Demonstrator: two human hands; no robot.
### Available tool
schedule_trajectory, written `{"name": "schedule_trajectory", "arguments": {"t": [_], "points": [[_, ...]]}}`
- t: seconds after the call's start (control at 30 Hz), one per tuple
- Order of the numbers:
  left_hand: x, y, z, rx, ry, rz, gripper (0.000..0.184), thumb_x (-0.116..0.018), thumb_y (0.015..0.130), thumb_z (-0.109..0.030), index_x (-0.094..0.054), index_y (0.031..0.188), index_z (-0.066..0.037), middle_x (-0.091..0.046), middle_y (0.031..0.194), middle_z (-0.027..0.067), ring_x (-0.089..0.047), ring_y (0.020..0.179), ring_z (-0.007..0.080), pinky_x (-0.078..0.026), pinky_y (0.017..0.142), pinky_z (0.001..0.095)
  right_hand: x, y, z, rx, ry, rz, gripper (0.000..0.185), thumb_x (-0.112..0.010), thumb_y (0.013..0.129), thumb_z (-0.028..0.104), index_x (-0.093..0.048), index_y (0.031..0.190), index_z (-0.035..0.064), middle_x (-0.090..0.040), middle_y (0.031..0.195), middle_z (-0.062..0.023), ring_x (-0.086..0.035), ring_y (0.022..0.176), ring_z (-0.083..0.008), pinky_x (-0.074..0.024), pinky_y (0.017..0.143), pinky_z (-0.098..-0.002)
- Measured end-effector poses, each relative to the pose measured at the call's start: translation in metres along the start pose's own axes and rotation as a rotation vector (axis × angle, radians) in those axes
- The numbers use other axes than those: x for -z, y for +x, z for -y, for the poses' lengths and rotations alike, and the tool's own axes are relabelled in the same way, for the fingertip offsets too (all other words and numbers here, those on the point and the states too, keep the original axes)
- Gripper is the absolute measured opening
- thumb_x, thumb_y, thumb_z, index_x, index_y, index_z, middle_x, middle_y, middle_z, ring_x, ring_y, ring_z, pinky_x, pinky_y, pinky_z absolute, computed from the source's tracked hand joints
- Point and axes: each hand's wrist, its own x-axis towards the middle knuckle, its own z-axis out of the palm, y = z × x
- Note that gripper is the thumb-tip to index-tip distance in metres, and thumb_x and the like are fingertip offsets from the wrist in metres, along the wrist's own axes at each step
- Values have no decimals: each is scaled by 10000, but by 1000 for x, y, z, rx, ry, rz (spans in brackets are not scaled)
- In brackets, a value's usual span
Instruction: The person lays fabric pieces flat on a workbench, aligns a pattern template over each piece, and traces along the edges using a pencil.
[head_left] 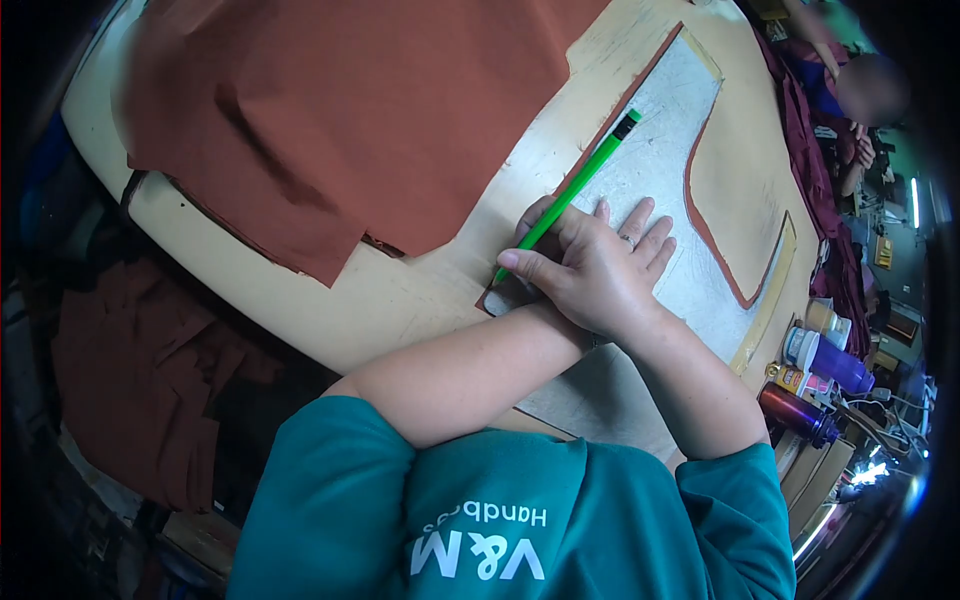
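My right hand (597, 272) grips a green pencil (590, 180). Its lower end meets the lower left corner of a grey template (655, 120), and its black-banded eraser end slants up to the right. Crossed beneath the right wrist is my left arm; my left hand (648, 238) lies flat on the template with its fingers spread, partly hidden by the right hand. A ring shows on one finger. Reddish-brown fabric (715, 258) peeks out along the template's edges, and yellowish strips (765, 300) border part of it.
A large reddish-brown cloth (350, 120) covers the table's left part. More brown pieces (140, 370) hang below the table (240, 280). Jars, a purple container (840, 365) and a dark red bottle (795, 412) crowd the right edge. Another person (835, 85) sits at upper right.
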Motion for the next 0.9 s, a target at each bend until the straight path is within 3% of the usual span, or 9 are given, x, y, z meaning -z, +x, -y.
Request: {"name": "schedule_trajectory", "arguments": {"t": [0.1, 0.17, 0.23, 0.3, 0.33, 0.4, 0.7, 0.83, 0.9], "points": [[-2, 1, -2, 27, 218, 16, 705, -361, 844, -479, -156, 1379, -68, -97, 1439, 163, -39, 1331, 356, -188, 981, 614, 2, -1, -1, 43, 18, -28, 302, -627, 779, 320, -570, 911, 54, -618, 766, -173, -607, 795, -336, -423, 771, -404], [-6, 3, -8, 88, -80, -30, 681, -367, 844, -463, -178, 1374, -78, -122, 1436, 158, -52, 1333, 341, -159, 1020, 563, 6, 1, -7, 65, 102, -55, 274, -616, 791, 284, -562, 900, 38, -614, 776, -182, -604, 794, -342, -432, 749, -403], [-10, 6, -13, 169, -973, -162, 649, -374, 843, -442, -215, 1365, -91, -157, 1431, 149, -68, 1334, 326, -124, 1057, 500, 16, 13, -23, 56, 229, -67, 243, -607, 800, 242, -554, 890, 22, -610, 787, -194, -601, 789, -349, -443, 722, -399], [18, 5, 2, 153, -924, 27, 617, -465, 803, -404, -324, 1318, -93, -264, 1387, 136, -165, 1309, 302, -100, 1061, 454, 33, 29, -38, -30, 368, -97, 215, -623, 789, 183, -551, 893, 9, -612, 762, -131, -591, 726, -233, -455, 670, -351], [39, 2, 13, 115, -807, 219, 615, -502, 786, -391, -354, 1301, -89, -291, 1371, 134, -194, 1297, 301, -107, 1046, 496, 43, 39, -48, -42, 459, -115, 220, -632, 784, 173, -550, 896, 3, -609, 754, -105, -579, 709, -185, -455, 660, -329], [31, -2, 6, 156, -700, -119, 641, -602, 720, -397, -421, 1256, -95, -340, 1331, 81, -211, 1286, 261, -143, 951, 636, 63, 68, -81, -8, 393, -206, 219, -666, 775, 141, -545, 926, 37, -584, 788, -35, -540, 725, -95, -446, 656, -234], [36, 2, 11, 107, -745, 27, 645, -571, 775, -385, -354, 1315, -108, -207, 1407, 73, -69, 1327, 279, -165, 942, 643, 188, 210, -220, -182, 635, -452, 228, -600, 831, 210, -504, 994, 83, -595, 921, -49, -588, 824, -138, -474, 695, -286], [35, 1, 10, 111, -725, 10, 642, -571, 771, -393, -365, 1309, -107, -214, 1405, 70, -71, 1327, 276, -157, 946, 637, 208, 249, -267, 73, 499, -751, 133, -540, 864, 151, -525, 926, 35, -609, 864, -54, -613, 806, -157, -494, 655, -276], [35, 1, 10, 115, -728, -16, 647, -580, 759, -396, -376, 1303, -111, -239, 1394, 70, -84, 1326, 276, -147, 951, 632, 195, 224, -231, 164, 642, -888, 140, -555, 857, 161, -540, 908, 32, -614, 842, -53, -608, 791, -141, -480, 644, -259]]}}
